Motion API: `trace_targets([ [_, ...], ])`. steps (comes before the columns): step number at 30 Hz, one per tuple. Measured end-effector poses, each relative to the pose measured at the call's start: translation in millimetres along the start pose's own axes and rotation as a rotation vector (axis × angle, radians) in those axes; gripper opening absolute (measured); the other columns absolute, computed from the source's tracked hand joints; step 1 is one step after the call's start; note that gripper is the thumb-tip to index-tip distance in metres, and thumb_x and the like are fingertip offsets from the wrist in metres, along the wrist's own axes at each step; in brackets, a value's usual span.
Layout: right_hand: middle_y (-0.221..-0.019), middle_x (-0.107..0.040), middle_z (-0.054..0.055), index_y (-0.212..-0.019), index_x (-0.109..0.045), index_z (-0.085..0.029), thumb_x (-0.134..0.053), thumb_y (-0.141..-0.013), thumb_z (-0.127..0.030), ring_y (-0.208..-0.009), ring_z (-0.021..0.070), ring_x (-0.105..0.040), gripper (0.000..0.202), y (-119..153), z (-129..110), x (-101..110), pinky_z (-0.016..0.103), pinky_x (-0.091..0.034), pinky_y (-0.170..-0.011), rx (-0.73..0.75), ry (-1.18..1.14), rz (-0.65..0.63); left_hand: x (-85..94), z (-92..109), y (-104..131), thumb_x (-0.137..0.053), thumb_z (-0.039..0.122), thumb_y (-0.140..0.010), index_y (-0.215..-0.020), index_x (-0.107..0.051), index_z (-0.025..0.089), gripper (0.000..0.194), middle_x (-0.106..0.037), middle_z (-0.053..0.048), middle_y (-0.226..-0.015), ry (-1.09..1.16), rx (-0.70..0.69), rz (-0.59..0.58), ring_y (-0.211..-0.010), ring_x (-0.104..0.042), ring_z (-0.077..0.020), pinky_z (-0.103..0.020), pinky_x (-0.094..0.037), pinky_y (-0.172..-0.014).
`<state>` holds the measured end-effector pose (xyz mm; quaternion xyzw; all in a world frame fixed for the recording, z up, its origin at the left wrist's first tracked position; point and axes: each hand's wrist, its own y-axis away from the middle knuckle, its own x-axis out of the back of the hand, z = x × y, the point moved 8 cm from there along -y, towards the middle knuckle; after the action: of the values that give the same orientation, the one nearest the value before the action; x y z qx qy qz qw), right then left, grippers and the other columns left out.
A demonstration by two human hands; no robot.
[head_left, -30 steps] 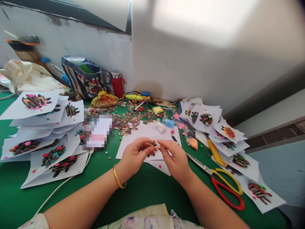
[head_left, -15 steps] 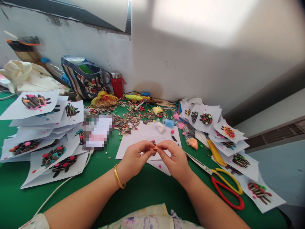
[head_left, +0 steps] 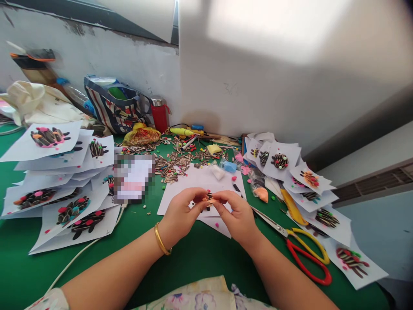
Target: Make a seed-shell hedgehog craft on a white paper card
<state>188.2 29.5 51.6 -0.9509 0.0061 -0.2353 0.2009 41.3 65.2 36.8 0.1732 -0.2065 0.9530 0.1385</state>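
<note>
Over the white paper [head_left: 167,202] at the middle of the table, my left hand [head_left: 182,215] and my right hand [head_left: 237,217] meet with their fingertips pinched. Between them they hold a small piece of orange modelling clay [head_left: 211,200], partly covered by the fingers. Just behind the fingertips, a little figure of striped sunflower seeds [head_left: 209,193] with a pink dot shows in part. A pink clay ball [head_left: 217,224] lies on the paper in front of my right hand. A larger orange clay lump [head_left: 261,194] sits in clear wrap to the right.
Scissors [head_left: 290,234] with red and yellow handles lie right of my right hand, by a yellow cutter [head_left: 293,206]. Seed-picture sheets overlap at left [head_left: 61,150] and right [head_left: 348,228]. Loose sunflower seeds [head_left: 174,165], a pixelated phone-like object [head_left: 133,178] and a red bottle [head_left: 159,115] stand farther back.
The fingertips of both hands have drawn slightly apart, and a narrow strip of the orange clay shows between them. More of the seed figure behind is visible.
</note>
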Motion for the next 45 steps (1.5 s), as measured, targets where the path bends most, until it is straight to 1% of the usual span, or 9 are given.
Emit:
trace_targets([
  [3,-0.096,-0.069,0.003,-0.103,-0.067,-0.024,-0.059,-0.092,-0.025,-0.089,0.0173,-0.062,0.014,0.3,-0.4,-2.6,0.031,-0.050,-0.080,0.007,0.022,-0.008,-2.8,-0.6,1.4,-0.061,0.026,-0.089,-0.106,-0.066,0.023,0.018,-0.072,-0.002,-0.100,-0.030,-0.030,-0.021,-0.091,-0.065,-0.0145,-0.027,-0.051,-0.083],
  [8,-0.091,-0.069,0.002,-0.098,-0.067,-0.024,-0.059,-0.091,-0.023,-0.085,0.0163,-0.062,0.011,-0.2,-1.4,1.4,0.030,-0.049,-0.078,0.026,0.059,0.025,-4.2,5.0,0.2,-0.057,0.025,-0.092,-0.099,-0.069,0.023,0.014,-0.073,-0.001,-0.089,-0.039,-0.080,-0.073,-0.085,-0.066,-0.0139,-0.027,-0.050,-0.080],
  [12,-0.101,-0.068,0.003,-0.109,-0.067,-0.026,-0.056,-0.093,-0.022,-0.093,0.0170,-0.062,0.020,-1.7,0.1,11.0,0.031,-0.049,-0.083,0.030,0.028,0.085,0.7,-2.6,-1.1,-0.059,0.027,-0.090,-0.087,-0.069,0.021,0.012,-0.072,-0.001,-0.082,0.008,0.024,-0.039,-0.079,-0.066,-0.0144,-0.027,-0.050,-0.076],
  [16,-0.102,-0.067,0.005,-0.112,-0.068,-0.027,-0.052,-0.095,-0.023,-0.096,0.0181,-0.062,0.024,-3.0,2.1,9.1,0.033,-0.050,-0.085,0.032,-0.026,0.047,-2.9,-11.2,-1.7,-0.061,0.029,-0.088,-0.097,-0.068,0.020,0.015,-0.071,-0.003,-0.087,0.220,0.124,-0.039,-0.078,-0.067,-0.0153,-0.028,-0.053,-0.074],
  [25,-0.089,-0.069,0.003,-0.093,-0.070,-0.024,-0.062,-0.089,-0.022,-0.086,0.0169,-0.062,0.010,-3.7,3.0,-0.1,0.030,-0.050,-0.078,-0.049,-0.081,-0.013,-6.0,-8.5,-1.3,-0.056,0.031,-0.092,-0.089,-0.068,0.019,0.017,-0.070,-0.003,-0.082,0.144,0.118,-0.094,-0.078,-0.065,-0.0153,-0.029,-0.051,-0.076],
  [31,-0.075,-0.062,-0.001,-0.080,-0.064,-0.022,-0.071,-0.082,-0.029,-0.069,0.0137,-0.056,0.010,-1.1,15.5,-0.6,0.026,-0.047,-0.065,-0.145,-0.109,0.014,-5.2,-10.9,-2.7,-0.061,0.026,-0.087,-0.092,-0.067,0.019,0.011,-0.071,-0.003,-0.092,0.176,0.133,-0.038,-0.084,-0.066,-0.0153,-0.028,-0.052,-0.079],
  [36,-0.084,-0.065,0.000,-0.110,-0.065,-0.024,-0.067,-0.084,-0.028,-0.074,0.0143,-0.058,0.026,-2.0,15.1,0.1,0.028,-0.049,-0.070,-0.128,-0.088,0.007,-7.8,-15.0,-2.1,-0.060,0.029,-0.088,-0.100,-0.068,0.020,0.017,-0.072,-0.005,-0.098,0.258,0.165,-0.040,-0.088,-0.068,-0.0171,-0.030,-0.055,-0.081],
  [40,-0.081,-0.066,0.001,-0.087,-0.070,-0.023,-0.065,-0.086,-0.031,-0.073,0.0146,-0.057,0.010,-2.3,12.2,-0.2,0.027,-0.049,-0.067,-0.109,-0.052,-0.023,-3.7,-11.7,-2.1,-0.060,0.031,-0.088,-0.094,-0.069,0.020,0.016,-0.072,-0.004,-0.090,0.175,0.138,-0.036,-0.083,-0.067,-0.0164,-0.029,-0.054,-0.078],
  [45,-0.063,-0.057,-0.003,-0.077,-0.062,-0.021,-0.069,-0.082,-0.040,-0.057,0.0123,-0.052,0.021,2.1,24.5,-0.2,0.024,-0.044,-0.054,-0.201,-0.099,0.000,-1.4,-7.2,-3.5,-0.065,0.029,-0.084,-0.086,-0.064,0.019,0.011,-0.068,-0.002,-0.081,0.157,0.106,-0.011,-0.074,-0.062,-0.0137,-0.026,-0.052,-0.071],
])
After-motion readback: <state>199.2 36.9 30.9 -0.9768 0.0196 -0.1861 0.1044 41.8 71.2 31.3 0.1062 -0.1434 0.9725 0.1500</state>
